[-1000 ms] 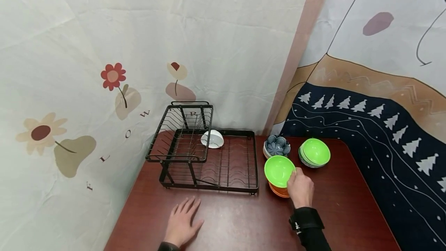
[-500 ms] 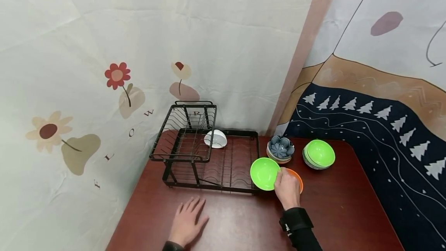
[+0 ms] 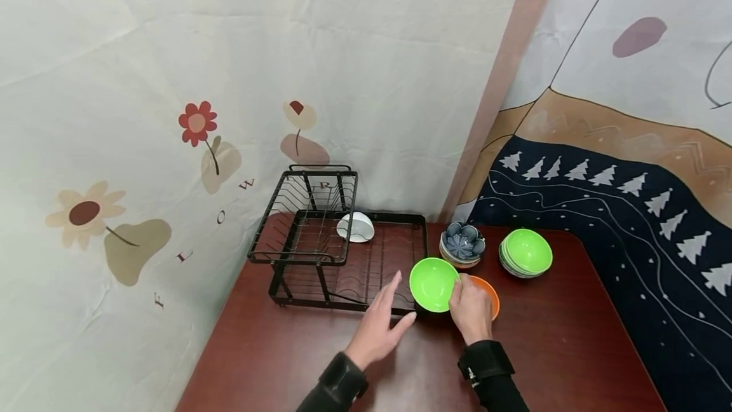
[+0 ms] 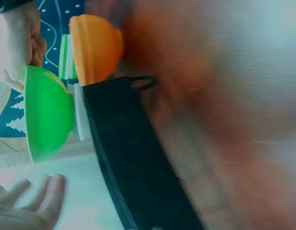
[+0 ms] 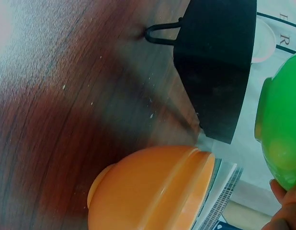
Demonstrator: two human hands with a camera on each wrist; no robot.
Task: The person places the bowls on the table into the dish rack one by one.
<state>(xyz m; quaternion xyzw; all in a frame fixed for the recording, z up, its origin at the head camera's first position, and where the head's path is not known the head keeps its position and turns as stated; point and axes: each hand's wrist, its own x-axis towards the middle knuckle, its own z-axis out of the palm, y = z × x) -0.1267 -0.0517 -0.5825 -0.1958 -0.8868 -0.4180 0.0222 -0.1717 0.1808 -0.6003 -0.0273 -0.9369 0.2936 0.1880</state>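
Observation:
My right hand (image 3: 472, 310) pinches the rim of a green bowl (image 3: 433, 285), holding it up near the front right corner of a black dish rack (image 3: 343, 305). In the right wrist view the green bowl (image 5: 284, 120) hangs above table height at the right. My left hand (image 3: 377, 329), fingers spread, hovers just left of the bowl and apart from it. Blurred fingers of the left hand (image 4: 38, 206) show below the bowl in the left wrist view. Partly hidden behind the right hand, an orange bowl (image 3: 486, 294) stands on the table.
A white bowl (image 3: 359, 227) leans in the rack's lower level, beside the raised wire basket (image 3: 303, 221). A stack topped by a blue-grey petal-shaped bowl (image 3: 462, 243) stands right of the rack. Farther right is a stack with a green bowl (image 3: 527, 250) on top.
The green bowl has moved left, off the orange bowl, to the rack's corner in my right hand. My left hand has lifted from the table and moved right toward the bowl.

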